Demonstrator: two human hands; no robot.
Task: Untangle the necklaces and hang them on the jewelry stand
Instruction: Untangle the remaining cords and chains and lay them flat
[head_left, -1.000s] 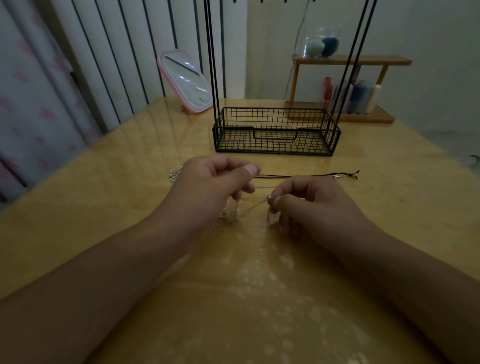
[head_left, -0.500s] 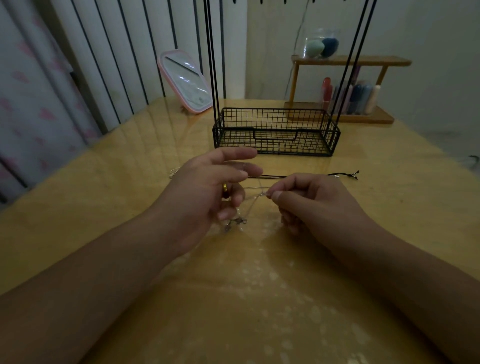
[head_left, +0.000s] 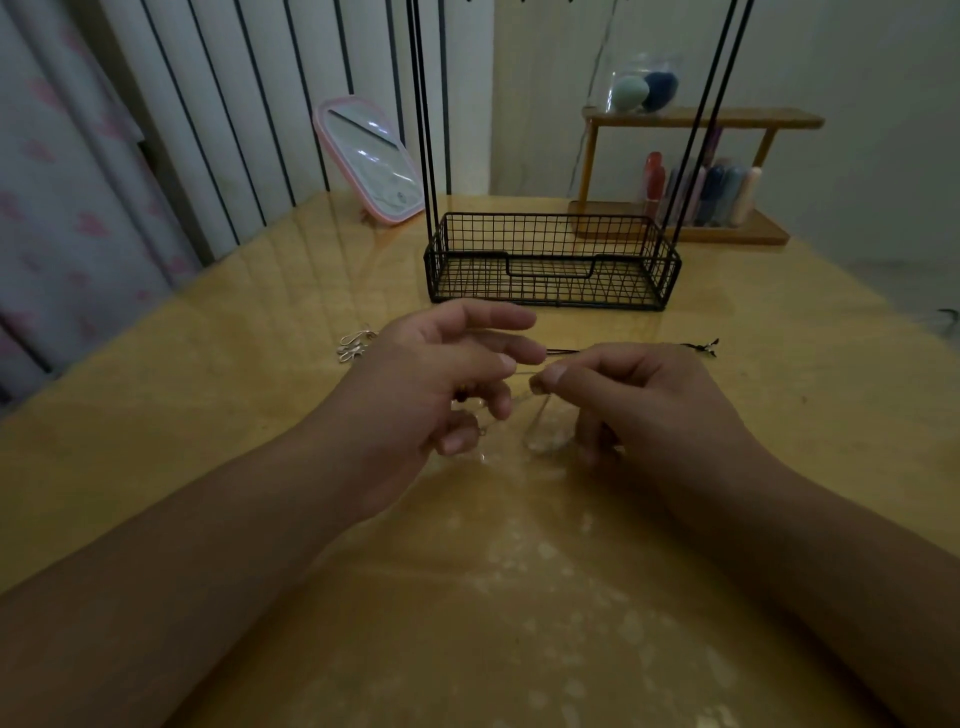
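left hand (head_left: 431, 384) fingers spread loose; right hand (head_left: 639, 395) pinches thin chain (head_left: 524, 400)

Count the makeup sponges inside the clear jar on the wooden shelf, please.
2. A green sponge sits on the left in the clear jar, a blue sponge beside it on the right. More could be hidden behind them.
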